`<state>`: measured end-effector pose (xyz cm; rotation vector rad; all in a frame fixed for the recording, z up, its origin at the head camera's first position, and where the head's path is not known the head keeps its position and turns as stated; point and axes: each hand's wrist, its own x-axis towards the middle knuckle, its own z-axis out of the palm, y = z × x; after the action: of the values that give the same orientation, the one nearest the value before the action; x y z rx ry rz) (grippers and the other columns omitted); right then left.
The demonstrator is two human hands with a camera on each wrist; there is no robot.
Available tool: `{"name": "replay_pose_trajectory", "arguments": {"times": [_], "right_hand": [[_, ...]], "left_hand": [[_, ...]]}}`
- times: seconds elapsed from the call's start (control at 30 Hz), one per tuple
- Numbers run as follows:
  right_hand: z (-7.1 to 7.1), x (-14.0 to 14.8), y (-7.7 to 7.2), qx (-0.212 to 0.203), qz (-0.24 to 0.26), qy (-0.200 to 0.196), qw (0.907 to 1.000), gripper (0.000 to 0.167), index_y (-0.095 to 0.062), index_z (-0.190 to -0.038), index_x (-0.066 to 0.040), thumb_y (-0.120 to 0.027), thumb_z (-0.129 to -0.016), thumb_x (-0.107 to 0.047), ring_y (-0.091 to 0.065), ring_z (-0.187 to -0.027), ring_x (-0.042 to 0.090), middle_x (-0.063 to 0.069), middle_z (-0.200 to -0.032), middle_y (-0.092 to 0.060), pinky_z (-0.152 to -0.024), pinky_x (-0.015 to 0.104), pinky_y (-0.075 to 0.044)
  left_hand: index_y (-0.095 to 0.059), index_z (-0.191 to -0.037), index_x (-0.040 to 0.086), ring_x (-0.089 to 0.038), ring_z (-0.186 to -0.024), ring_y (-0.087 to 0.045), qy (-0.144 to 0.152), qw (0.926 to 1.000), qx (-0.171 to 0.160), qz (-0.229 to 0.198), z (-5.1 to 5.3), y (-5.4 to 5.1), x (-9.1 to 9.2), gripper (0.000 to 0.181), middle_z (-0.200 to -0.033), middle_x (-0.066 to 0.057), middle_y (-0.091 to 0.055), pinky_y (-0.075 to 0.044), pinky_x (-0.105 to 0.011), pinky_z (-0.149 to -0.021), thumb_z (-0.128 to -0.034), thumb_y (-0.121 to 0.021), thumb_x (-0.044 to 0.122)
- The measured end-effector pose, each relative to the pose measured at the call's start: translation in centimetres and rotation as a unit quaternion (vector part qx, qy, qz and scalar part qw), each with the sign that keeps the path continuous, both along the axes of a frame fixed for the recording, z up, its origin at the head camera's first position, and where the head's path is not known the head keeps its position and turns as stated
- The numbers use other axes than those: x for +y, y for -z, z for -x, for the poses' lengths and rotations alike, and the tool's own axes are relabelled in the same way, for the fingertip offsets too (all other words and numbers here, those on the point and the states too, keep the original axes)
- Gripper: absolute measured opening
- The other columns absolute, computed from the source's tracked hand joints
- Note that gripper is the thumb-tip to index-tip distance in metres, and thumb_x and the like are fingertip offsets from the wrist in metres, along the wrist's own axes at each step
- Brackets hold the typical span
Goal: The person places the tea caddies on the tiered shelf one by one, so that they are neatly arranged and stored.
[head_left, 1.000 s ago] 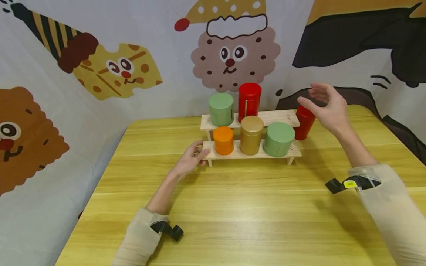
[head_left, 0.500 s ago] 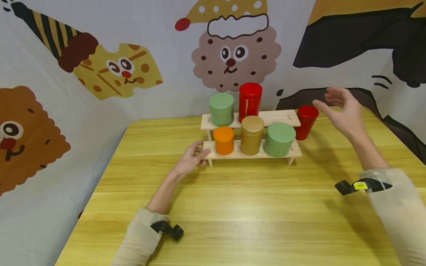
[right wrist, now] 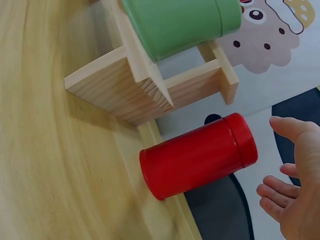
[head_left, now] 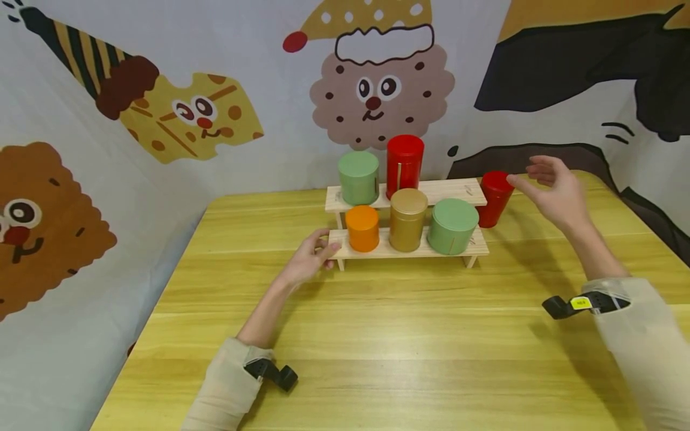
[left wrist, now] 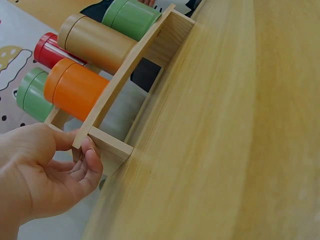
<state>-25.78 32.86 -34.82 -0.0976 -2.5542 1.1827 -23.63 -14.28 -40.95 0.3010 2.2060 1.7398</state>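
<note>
My left hand (head_left: 308,261) pinches the left end of the lower step of a two-tier wooden stand (head_left: 372,254), thumb on top and fingers beneath in the left wrist view. To the stand's right, a red canister (head_left: 493,200) stands upright on the table. My right hand (head_left: 558,193) hovers just right of its lid, thumb and fingers spread with nothing between them; the right wrist view shows a gap between hand and canister (right wrist: 200,157). On the lower step stand an orange canister (head_left: 363,229), a gold canister (head_left: 408,221) and a green canister (head_left: 453,227).
The upper step carries another green canister (head_left: 358,179) on its left and a tall red canister (head_left: 404,166) near its middle. The wooden table (head_left: 377,347) stretches in front. A cartoon-printed cloth (head_left: 269,90) hangs behind.
My right hand has moved right, away from over the red canister, then lowered slightly beside its lid. My left hand keeps its hold on the stand. The canisters have not moved.
</note>
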Motion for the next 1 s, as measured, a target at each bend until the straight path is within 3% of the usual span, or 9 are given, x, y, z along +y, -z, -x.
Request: {"name": "replay_pose_trajectory", "arguments": {"times": [0.4,0.6,0.67,0.77,0.87,1.0], "right_hand": [[1.3,-0.5,1.6,-0.035,0.008,-0.043,0.9985,0.084,-0.028,-0.157,-0.003,-0.066,-0.096,-0.047,-0.038,-0.135,0.05,0.03,-0.149,-0.04,-0.111,0.063,-0.032],[1.7,-1.0,2.0,-0.045,0.012,-0.055,0.9974,0.086,-0.027,-0.157,-0.004,-0.068,-0.095,-0.047,-0.039,-0.133,0.05,0.03,-0.151,-0.037,-0.109,0.063,-0.034],[1.7,-1.1,2.2,-0.048,0.012,-0.058,0.9971,0.087,-0.028,-0.157,-0.004,-0.069,-0.094,-0.047,-0.041,-0.131,0.048,0.03,-0.149,-0.039,-0.105,0.058,-0.038],[1.8,-1.3,2.3,-0.049,0.001,-0.063,0.9968,0.085,-0.028,-0.156,-0.003,-0.069,-0.095,-0.045,-0.046,-0.125,0.044,0.029,-0.143,-0.044,-0.093,0.039,-0.044],[1.8,-1.4,2.4,-0.043,-0.011,-0.066,0.9969,0.083,-0.029,-0.155,0.001,-0.069,-0.095,-0.041,-0.049,-0.119,0.043,0.03,-0.138,-0.047,-0.079,0.022,-0.041],[1.8,-1.4,2.4,-0.036,-0.011,-0.064,0.9972,0.083,-0.031,-0.153,0.003,-0.07,-0.095,-0.041,-0.05,-0.118,0.043,0.03,-0.138,-0.048,-0.075,0.016,-0.038]], "left_hand": [[-0.02,-0.157,-0.005,-0.017,-0.073,-0.055,0.004,1.0,0.004,-0.002,-0.1,0.1,-0.1,0.067,-0.106,-0.017,-0.054,-0.048,-0.03,-0.068,-0.1057,-0.056,0.02],[-0.02,-0.157,-0.005,-0.017,-0.074,-0.056,0.005,1.0,0.006,-0.003,0.0,0.2,-0.1,0.067,-0.109,-0.018,-0.055,-0.05,-0.03,-0.07,-0.106,-0.056,0.019],[-0.021,-0.157,-0.005,-0.017,-0.075,-0.056,0.004,1.0,0.004,-0.003,0.0,0.2,0.0,0.066,-0.11,-0.018,-0.055,-0.05,-0.03,-0.07,-0.106,-0.056,0.019],[-0.021,-0.157,-0.005,-0.017,-0.075,-0.056,0.003,1.0,0.003,-0.004,0.0,0.2,0.0,0.066,-0.111,-0.019,-0.055,-0.05,-0.03,-0.071,-0.1061,-0.056,0.018],[-0.021,-0.157,-0.004,-0.017,-0.075,-0.055,0.004,1.0,0.002,-0.006,0.0,0.2,0.0,0.066,-0.111,-0.019,-0.054,-0.05,-0.03,-0.072,-0.106,-0.056,0.018],[-0.021,-0.157,-0.004,-0.017,-0.075,-0.055,0.004,1.0,0.001,-0.008,0.0,0.3,0.0,0.066,-0.111,-0.019,-0.054,-0.05,-0.031,-0.072,-0.1059,-0.056,0.019]]}}
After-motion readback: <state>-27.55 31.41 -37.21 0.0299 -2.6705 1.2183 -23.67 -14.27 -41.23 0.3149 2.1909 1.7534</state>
